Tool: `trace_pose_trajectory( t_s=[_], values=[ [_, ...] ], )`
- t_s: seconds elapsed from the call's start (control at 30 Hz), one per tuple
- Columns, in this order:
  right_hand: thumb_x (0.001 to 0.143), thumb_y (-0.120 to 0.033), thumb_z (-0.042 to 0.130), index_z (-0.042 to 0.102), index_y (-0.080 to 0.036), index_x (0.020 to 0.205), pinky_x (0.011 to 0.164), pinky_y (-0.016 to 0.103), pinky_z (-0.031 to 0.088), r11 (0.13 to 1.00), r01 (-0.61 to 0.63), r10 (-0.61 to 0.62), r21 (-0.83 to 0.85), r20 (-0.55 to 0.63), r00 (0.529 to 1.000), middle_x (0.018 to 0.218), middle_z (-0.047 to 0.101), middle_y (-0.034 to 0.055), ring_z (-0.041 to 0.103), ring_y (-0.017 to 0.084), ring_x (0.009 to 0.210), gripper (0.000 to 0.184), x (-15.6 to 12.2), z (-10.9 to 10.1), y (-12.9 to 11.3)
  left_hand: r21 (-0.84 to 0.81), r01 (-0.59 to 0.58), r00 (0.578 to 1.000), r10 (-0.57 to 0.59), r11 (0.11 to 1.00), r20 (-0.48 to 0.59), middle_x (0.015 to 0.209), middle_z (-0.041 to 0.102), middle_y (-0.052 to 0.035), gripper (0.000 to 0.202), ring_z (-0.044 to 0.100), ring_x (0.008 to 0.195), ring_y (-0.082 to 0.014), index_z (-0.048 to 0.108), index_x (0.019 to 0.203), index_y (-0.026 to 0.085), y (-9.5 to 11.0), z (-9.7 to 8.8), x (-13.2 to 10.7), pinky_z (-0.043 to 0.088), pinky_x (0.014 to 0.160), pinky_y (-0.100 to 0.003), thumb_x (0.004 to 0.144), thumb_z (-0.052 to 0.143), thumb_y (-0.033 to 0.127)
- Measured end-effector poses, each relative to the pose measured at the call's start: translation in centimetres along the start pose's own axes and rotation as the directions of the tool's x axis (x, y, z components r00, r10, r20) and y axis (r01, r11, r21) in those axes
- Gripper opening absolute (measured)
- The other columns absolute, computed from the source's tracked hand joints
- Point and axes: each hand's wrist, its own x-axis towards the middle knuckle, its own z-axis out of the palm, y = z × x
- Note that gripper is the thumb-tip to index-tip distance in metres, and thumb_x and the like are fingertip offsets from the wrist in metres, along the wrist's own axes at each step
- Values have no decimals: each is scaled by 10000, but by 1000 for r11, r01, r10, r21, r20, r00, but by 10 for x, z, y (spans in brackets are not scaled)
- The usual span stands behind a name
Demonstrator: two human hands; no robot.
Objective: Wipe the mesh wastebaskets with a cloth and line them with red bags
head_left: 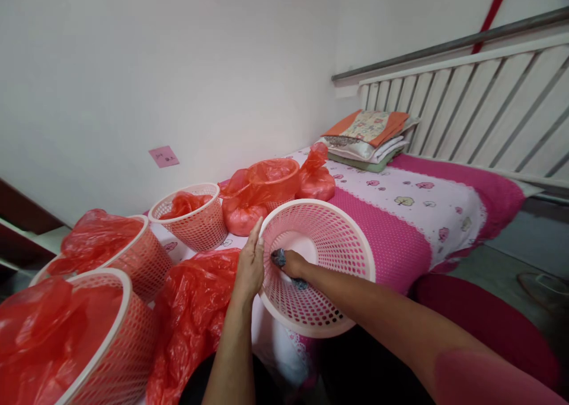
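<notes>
A pale pink plastic laundry basket (pixel 349 239) with a lattice wall is tilted so its mouth faces me. My left hand (pixel 249 262) grips its left side at the rim, the fingers stretched along the outside. Deep inside the basket, my right hand (pixel 294 264) is closed around a crumpled grey-blue cloth (pixel 278 257) against the inner left wall. Another bit of the cloth shows below the wrist. Just left of my left forearm lies a heap of red plastic bag (pixel 195 301).
Several similar baskets (pixel 191 212) with red bags stand along the left and back. A tied red bag (pixel 316 182) lies behind. Folded bedding (pixel 367 135) sits on the pink-and-white bedspread (pixel 386 239). A dark red round stool (pixel 480 328) stands at right, near the white radiator (pixel 466 102).
</notes>
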Motion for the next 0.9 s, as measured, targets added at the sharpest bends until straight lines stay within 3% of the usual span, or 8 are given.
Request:
trace_pose_trajectory(
  t_s=[0.13,0.37,0.53,0.63,0.73,0.8,0.9],
  values=[
    [994,-421,675,666,-166,1253,915,451,599,992,-16,13,125,23,1000,1269,670,61,680,282,1086,364,-6,-1,-7,-12,0,1000,0,1000,-6,1648,463,-43,526,381,1550,-227,488,1552,276,2,1,1,249,1307,-436,1038,441,377],
    [990,-416,681,670,-188,1267,943,448,590,958,-44,36,284,32,999,1315,655,58,663,308,1141,359,-22,-5,-15,7,5,1000,-5,1000,1,1645,466,-55,532,387,1547,-214,479,1560,252,8,3,1,259,1302,-431,1039,424,347],
    [990,-417,681,663,-170,1272,926,453,597,942,-133,110,307,91,990,1302,659,63,671,301,1118,375,-18,0,-11,-21,16,1000,-16,1000,-7,1644,469,-33,524,378,1552,-218,503,1544,283,6,2,1,257,1300,-429,1028,449,362],
    [985,-339,698,689,-151,1162,847,398,609,933,-204,166,297,148,975,1157,705,63,699,224,980,258,-16,2,-7,-35,21,999,-22,999,-24,1633,485,-46,528,393,1544,-227,506,1542,267,3,1,2,259,1298,-431,1028,447,374],
    [881,-116,754,708,-126,885,705,311,568,910,-247,199,332,174,964,793,692,5,659,160,706,47,-20,2,-4,-44,10,999,-11,999,-38,1619,504,-60,531,423,1525,-232,514,1536,253,1,1,2,272,1292,-431,1028,455,397],
    [814,-22,740,694,-137,776,645,282,525,887,-254,197,387,180,964,642,635,-31,601,138,590,130,-27,-1,-5,-39,-2,999,0,999,-46,1618,505,-70,527,421,1527,-240,529,1524,243,0,1,2,276,1291,-432,1028,461,408],
    [787,-17,720,699,-157,767,621,268,502,842,-243,173,481,186,967,618,642,-41,587,133,556,143,-40,-6,-10,-24,-5,998,4,1000,-58,1612,513,-75,518,426,1524,-237,537,1518,235,-1,0,2,283,1288,-424,1030,457,390]
  ],
)
